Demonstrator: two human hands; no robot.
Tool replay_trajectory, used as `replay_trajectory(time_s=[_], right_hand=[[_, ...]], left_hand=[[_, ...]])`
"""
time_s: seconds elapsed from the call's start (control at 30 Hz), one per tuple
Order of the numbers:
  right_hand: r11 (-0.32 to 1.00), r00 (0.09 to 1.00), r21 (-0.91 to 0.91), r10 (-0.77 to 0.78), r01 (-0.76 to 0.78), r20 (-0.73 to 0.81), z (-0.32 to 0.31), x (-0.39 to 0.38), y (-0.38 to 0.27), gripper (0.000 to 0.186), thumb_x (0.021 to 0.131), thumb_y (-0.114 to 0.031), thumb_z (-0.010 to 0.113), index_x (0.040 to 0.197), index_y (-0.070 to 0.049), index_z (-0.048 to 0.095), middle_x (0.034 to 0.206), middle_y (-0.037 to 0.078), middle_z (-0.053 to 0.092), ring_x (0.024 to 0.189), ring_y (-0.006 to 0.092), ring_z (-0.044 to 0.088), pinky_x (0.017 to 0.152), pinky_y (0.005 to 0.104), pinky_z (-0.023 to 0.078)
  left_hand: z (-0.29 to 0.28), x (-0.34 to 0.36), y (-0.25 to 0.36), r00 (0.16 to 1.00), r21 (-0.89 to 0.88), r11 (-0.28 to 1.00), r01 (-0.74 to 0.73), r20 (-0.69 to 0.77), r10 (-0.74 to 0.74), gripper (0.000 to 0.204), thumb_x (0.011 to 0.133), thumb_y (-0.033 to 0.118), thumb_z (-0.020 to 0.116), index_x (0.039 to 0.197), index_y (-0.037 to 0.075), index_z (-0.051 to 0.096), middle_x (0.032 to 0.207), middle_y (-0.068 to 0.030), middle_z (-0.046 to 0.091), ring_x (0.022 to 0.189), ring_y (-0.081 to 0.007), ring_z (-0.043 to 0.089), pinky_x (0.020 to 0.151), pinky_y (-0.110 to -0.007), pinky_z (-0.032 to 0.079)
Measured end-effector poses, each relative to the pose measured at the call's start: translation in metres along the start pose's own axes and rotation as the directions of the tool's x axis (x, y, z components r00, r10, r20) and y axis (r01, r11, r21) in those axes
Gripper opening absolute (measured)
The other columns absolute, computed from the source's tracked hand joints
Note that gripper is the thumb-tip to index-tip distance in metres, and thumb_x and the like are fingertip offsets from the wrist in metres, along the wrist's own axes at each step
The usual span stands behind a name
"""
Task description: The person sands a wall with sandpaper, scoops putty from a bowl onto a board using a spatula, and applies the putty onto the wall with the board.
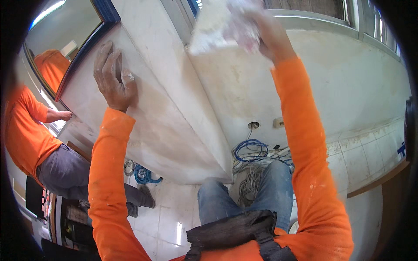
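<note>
White plastered wall (305,82) and the projecting column face (174,113) take up most of the view, bare conduit holes and loose blue cable coils (250,150) at the base; best to keep debris off those. Left hand (114,78) lies flat on the column face, fingers together and spread against it as a brace, so keep weight there. Right hand (265,32) is raised at the top corner, fingers clamped on a blurred whitish sanding pad or rag (237,26); work in short, even passes.
</note>
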State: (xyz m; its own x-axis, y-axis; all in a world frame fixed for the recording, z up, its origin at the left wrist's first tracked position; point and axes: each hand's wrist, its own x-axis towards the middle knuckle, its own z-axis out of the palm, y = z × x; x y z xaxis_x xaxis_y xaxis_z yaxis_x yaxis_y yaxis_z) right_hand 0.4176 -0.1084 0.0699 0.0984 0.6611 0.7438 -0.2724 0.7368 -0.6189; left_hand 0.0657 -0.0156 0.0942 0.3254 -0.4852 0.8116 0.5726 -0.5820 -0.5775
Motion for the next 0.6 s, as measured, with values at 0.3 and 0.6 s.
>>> replay_trajectory(time_s=[0.3, 0.6], right_hand=[[0.852, 0.736, 0.105, 0.499, -0.513, -0.458, -0.052, -0.238, 0.168, 0.030, 0.086, -0.009, 0.057, 0.114, 0.000, 0.059, 0.096, 0.005, 0.063, 0.082, 0.0153, 0.064, 0.070, 0.0295, 0.055], [0.424, 0.965, -0.877, -0.221, 0.225, 0.141, -0.003, -0.178, 0.127, 0.033, 0.091, -0.008, 0.050, 0.122, 0.004, 0.054, 0.110, 0.017, 0.065, 0.100, 0.0276, 0.063, 0.089, 0.0375, 0.049]], left_hand=[[-0.025, -0.003, 0.004, 0.997, -0.156, 0.986, 0.055, -0.036, -0.061, 0.035, 0.089, 0.016, 0.050, 0.122, 0.005, 0.055, 0.132, -0.0162, 0.054, 0.123, -0.0344, 0.049, 0.105, -0.043, 0.038], [-0.021, -0.005, 0.002, 0.997, -0.188, 0.982, 0.028, -0.067, -0.042, 0.035, 0.083, 0.015, 0.053, 0.117, 0.007, 0.058, 0.128, -0.0147, 0.058, 0.120, -0.0327, 0.053, 0.104, -0.042, 0.039]])
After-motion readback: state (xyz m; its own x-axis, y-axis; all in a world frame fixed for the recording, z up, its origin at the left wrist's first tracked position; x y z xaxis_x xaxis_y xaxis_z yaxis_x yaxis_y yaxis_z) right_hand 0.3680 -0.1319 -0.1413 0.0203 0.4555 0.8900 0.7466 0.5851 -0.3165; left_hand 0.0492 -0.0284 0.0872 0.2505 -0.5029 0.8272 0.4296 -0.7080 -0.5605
